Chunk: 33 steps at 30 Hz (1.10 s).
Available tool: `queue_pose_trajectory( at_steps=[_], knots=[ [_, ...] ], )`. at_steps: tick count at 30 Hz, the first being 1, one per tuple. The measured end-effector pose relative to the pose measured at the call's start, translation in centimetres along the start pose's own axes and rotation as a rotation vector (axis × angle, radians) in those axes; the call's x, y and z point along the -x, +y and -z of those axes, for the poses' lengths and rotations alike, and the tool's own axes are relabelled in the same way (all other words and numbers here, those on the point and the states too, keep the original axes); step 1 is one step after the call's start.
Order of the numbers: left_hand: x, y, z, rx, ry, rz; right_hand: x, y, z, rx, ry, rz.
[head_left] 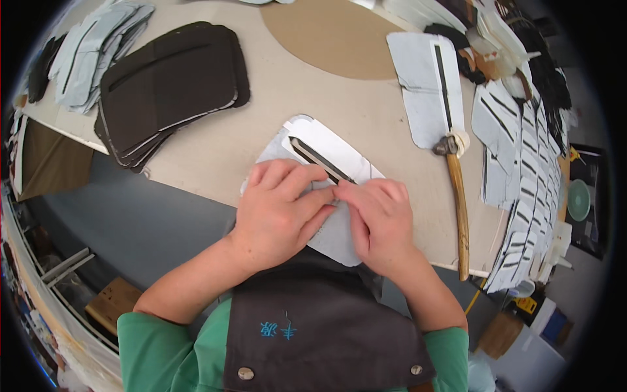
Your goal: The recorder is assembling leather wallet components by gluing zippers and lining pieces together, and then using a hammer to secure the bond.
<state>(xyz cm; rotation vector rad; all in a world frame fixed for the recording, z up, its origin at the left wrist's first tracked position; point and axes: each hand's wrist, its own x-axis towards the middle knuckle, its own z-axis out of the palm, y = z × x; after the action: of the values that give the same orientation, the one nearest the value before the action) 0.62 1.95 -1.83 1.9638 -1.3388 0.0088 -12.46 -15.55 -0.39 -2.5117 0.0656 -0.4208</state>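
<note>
A pale grey panel (pixel 336 236) lies at the table's near edge, partly over my dark apron. A white strip (pixel 333 145) runs along its upper side, next to a long dark slot (pixel 307 151) with a narrow beige band along it. My left hand (pixel 274 212) bends over the panel, fingers curled and tips pressed at the slot's lower end. Beside it, my right hand (pixel 380 219) pinches the panel at the same spot with thumb and forefinger. The fingertips of both hands nearly touch, and they hide what lies beneath them.
Dark brown panels (pixel 173 78) are stacked at left, with grey pieces (pixel 98 49) behind. A wooden-handled hammer (pixel 457 215) lies at right, its head against another slotted grey panel (pixel 424 85). Many slotted pieces (pixel 522 196) cover the right edge. A brown oval board (pixel 333 36) lies at the back.
</note>
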Motion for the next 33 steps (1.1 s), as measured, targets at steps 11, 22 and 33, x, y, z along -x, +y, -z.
queue_pose_trajectory(
  at_steps=[11,22,33],
  knots=[
    [0.1,-2.6,2.7,0.049,0.017,0.018,-2.9,-0.5,0.6,-0.301,-0.018,-0.165],
    [-0.1,-2.5,2.2,0.000,0.005,0.061,-6.1,-0.9,-2.0,-0.099,-0.104,0.030],
    [2.6,-3.1,2.5,0.257,0.120,-0.103,-6.4,2.2,0.4,-0.463,0.108,-0.295]
  ],
)
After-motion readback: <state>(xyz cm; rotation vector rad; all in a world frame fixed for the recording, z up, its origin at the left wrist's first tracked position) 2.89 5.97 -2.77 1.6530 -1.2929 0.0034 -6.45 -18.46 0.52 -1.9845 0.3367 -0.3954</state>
